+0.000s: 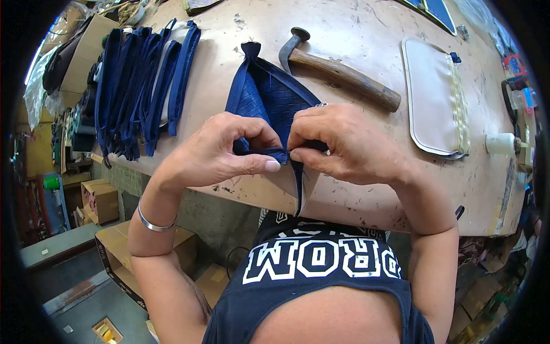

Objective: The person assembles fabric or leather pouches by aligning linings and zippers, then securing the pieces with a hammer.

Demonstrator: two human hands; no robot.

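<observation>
A dark blue pouch with a woven pattern (255, 97) stands open toward me at the table's near edge, its far end drawn to a point. My left hand (229, 143) pinches its near edge between thumb and fingers. Right beside it, my right hand (338, 143) grips the same edge with thumb and index finger. A dark strip (298, 186) hangs down from between my hands over pale material. What lies right under my fingertips is partly hidden. Just beyond my right hand rests a hammer with a wooden handle (344, 74).
Several blue pouches (146, 86) lie in a row on the left of the table (229, 23). A pale pouch with a yellowish zipper (432, 97) lies at right, near a white bottle (500, 144). Cardboard boxes (120, 249) stand on the floor at lower left.
</observation>
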